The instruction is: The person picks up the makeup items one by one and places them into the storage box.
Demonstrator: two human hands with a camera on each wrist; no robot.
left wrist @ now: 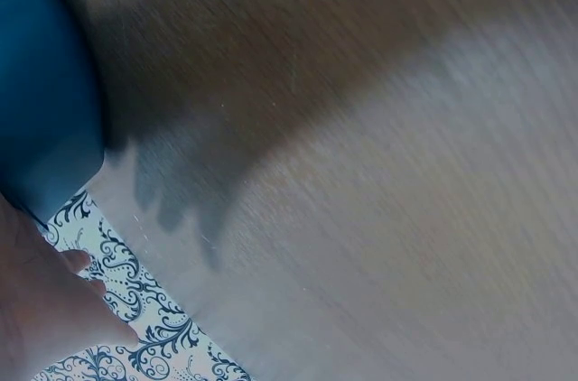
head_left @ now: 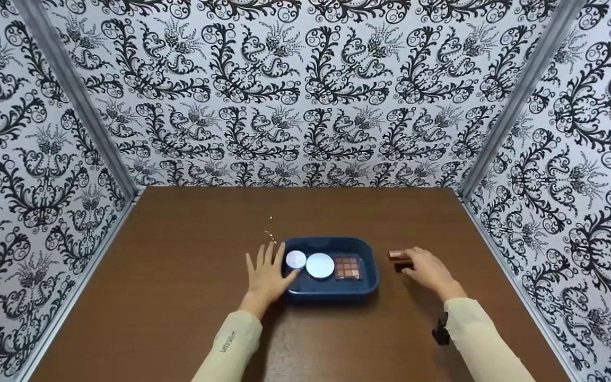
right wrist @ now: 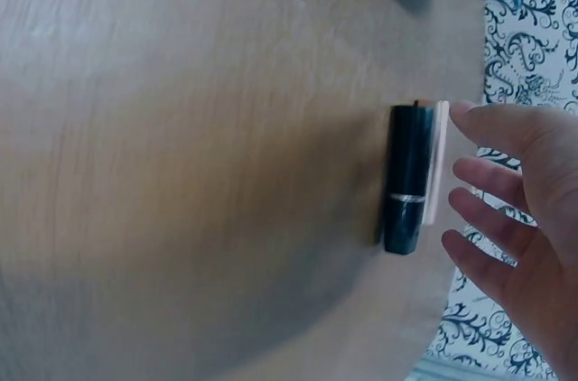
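A blue tray (head_left: 332, 293) sits on the table, holding a small round white container (head_left: 296, 259), a larger round white compact (head_left: 320, 266) and an eyeshadow palette (head_left: 348, 268). My left hand (head_left: 266, 278) rests at the tray's left rim, fingers spread and thumb over the edge beside the small container. To the tray's right, my right hand (head_left: 428, 269) hovers with parted fingers close to two cosmetic tubes. One is a black lipstick tube (right wrist: 408, 178) with a silver band; the other is a slim rose-gold tube (right wrist: 437, 160) lying alongside it. In the right wrist view the fingertips are right beside the rose-gold tube.
The brown wooden table (head_left: 189, 297) extends around the tray. Patterned black-and-white panels (head_left: 295, 106) enclose it at the back and sides, with grey metal posts (head_left: 80, 101) at the corners. A dark device (head_left: 441, 330) is attached at the right sleeve.
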